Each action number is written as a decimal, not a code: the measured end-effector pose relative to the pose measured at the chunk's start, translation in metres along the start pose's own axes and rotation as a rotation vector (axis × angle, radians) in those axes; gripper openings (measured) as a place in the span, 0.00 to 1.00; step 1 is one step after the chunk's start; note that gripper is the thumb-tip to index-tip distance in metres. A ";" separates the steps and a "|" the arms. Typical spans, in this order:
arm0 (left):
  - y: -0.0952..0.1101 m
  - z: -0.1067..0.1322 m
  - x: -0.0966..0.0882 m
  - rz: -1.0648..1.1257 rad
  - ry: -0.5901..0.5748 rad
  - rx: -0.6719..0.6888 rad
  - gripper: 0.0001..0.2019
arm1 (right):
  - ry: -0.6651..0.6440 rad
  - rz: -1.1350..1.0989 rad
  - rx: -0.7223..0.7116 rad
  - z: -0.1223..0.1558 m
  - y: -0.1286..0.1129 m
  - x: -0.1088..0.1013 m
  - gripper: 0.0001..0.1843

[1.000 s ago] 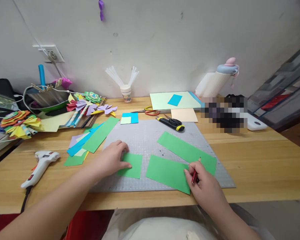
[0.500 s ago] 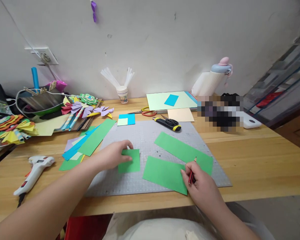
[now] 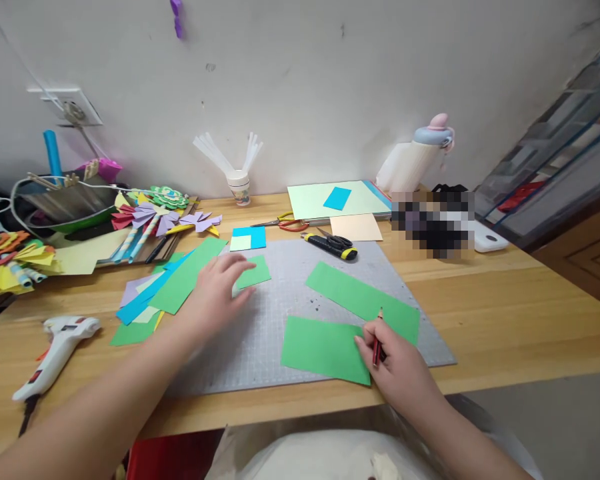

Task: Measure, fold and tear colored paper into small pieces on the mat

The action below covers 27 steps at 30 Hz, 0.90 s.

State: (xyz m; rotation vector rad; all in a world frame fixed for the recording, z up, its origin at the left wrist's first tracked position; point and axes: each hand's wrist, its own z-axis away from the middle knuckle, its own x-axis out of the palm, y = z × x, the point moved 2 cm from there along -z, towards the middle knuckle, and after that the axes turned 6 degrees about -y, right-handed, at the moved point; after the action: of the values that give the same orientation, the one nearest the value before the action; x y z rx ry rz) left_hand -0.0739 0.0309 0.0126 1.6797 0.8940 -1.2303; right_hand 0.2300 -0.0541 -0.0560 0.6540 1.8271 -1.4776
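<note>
My left hand (image 3: 223,288) hovers over the left part of the grey cutting mat (image 3: 260,340), its thumb and fingers apart. Just beyond its fingers lies a small green paper square (image 3: 256,272), partly hidden by them; whether they touch it is hard to tell. A red and black pencil (image 3: 377,349) is gripped in my right hand (image 3: 393,360), its tip pointing away from me. That hand rests at the right end of a green paper rectangle (image 3: 320,350). Behind it a longer green strip (image 3: 363,297) lies at a slant on the mat.
At the mat's far edge are a black-yellow utility knife (image 3: 330,246), small black scissors (image 3: 341,240) and red-yellow pliers (image 3: 285,222). Coloured paper pieces (image 3: 190,277) overlap on the left, near a white glue gun (image 3: 57,353). A paper cup (image 3: 239,188) holds white sticks.
My left hand has carried the small green square away from me to the mat's far left and its fingers have spread. My right hand keeps the pencil, almost unmoved.
</note>
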 end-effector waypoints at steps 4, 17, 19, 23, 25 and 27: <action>0.022 0.093 0.006 0.050 0.204 0.021 0.08 | -0.071 -0.112 -0.014 -0.010 -0.016 0.004 0.13; 0.007 0.211 0.045 -0.049 0.455 -0.168 0.18 | -0.204 -0.263 -0.050 -0.042 -0.098 0.059 0.12; 0.005 0.214 0.047 -0.047 0.485 -0.181 0.17 | -0.214 -0.252 -0.049 -0.043 -0.105 0.066 0.13; 0.005 0.217 0.052 -0.054 0.547 -0.231 0.15 | -0.213 -0.186 -0.046 -0.042 -0.114 0.075 0.14; 0.005 0.216 0.053 -0.056 0.559 -0.248 0.14 | -0.198 -0.139 -0.051 -0.042 -0.116 0.076 0.15; 0.006 0.215 0.053 -0.058 0.568 -0.262 0.14 | -0.187 -0.099 -0.059 -0.041 -0.116 0.077 0.16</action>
State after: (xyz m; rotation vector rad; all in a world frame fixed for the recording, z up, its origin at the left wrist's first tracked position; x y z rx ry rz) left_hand -0.1312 -0.1656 -0.0712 1.8194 1.3834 -0.6301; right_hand 0.0864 -0.0432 -0.0377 0.3881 1.7722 -1.4888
